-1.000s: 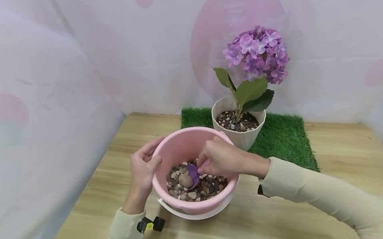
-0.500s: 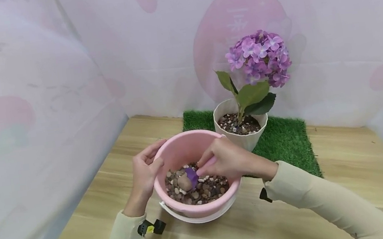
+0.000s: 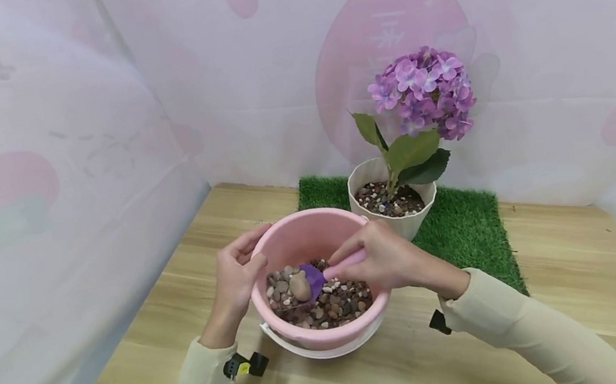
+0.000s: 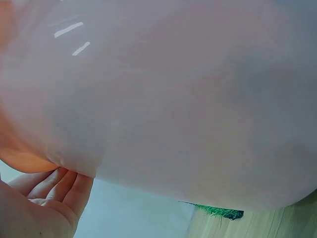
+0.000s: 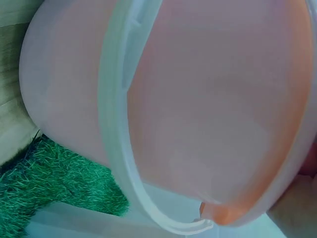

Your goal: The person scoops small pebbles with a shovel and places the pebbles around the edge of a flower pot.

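A pink bucket (image 3: 312, 220) stands on the table, its lower part filled with small mixed pebbles (image 3: 346, 304). My left hand (image 3: 236, 279) grips the rim on the left, thumb at the edge and fingers along the outside. In the left wrist view those fingers (image 4: 64, 186) lie against the bucket wall. My right hand (image 3: 383, 256) reaches over the opposite rim and holds a small shovel by its pink handle (image 3: 345, 265). The purple blade (image 3: 314, 281) is down among the pebbles, with a large tan stone (image 3: 299, 286) at its front. In the right wrist view, the bucket wall hides most of that hand.
Behind the bucket, a white pot (image 3: 405, 221) holds a purple hydrangea (image 3: 426, 92) in pebbly soil. The pot stands on a green turf mat (image 3: 474, 235). The bucket's white handle (image 3: 329, 352) hangs down its front. White printed cloth (image 3: 253, 128) encloses the wooden table (image 3: 188, 259).
My right hand has shifted slightly right and the shovel's handle shows more from the side. The large stone stays at the blade. My left hand keeps its place on the rim.
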### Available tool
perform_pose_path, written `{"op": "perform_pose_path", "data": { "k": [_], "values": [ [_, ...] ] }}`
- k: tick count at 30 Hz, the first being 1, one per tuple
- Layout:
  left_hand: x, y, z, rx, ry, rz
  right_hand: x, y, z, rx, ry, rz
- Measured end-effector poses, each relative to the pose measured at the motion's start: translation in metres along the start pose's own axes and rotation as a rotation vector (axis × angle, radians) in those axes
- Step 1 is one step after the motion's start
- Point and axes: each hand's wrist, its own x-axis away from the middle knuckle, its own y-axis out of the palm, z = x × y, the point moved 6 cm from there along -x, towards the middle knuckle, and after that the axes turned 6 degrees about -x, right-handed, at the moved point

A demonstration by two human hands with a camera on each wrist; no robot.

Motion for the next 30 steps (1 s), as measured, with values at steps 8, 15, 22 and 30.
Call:
{"op": "perform_pose_path", "data": {
  "k": [8, 15, 22, 30],
  "values": [
    [0.0, 0.0, 0.001, 0.02, -0.002, -0.007, 0.009, -0.008, 0.002, -0.07, -0.023, 0.057],
    [0.002, 0.0, 0.0, 0.022, -0.01, -0.015, 0.019, -0.011, 0.01, -0.192, 0.062, 0.065],
    [0.002, 0.0, -0.001, -0.001, -0.011, -0.013, 0.03, -0.019, 0.014, -0.275, 0.077, 0.102],
    [0.002, 0.0, -0.002, -0.018, -0.018, -0.019, 0.04, -0.032, 0.014, -0.289, 0.112, 0.16]
  ]
}}
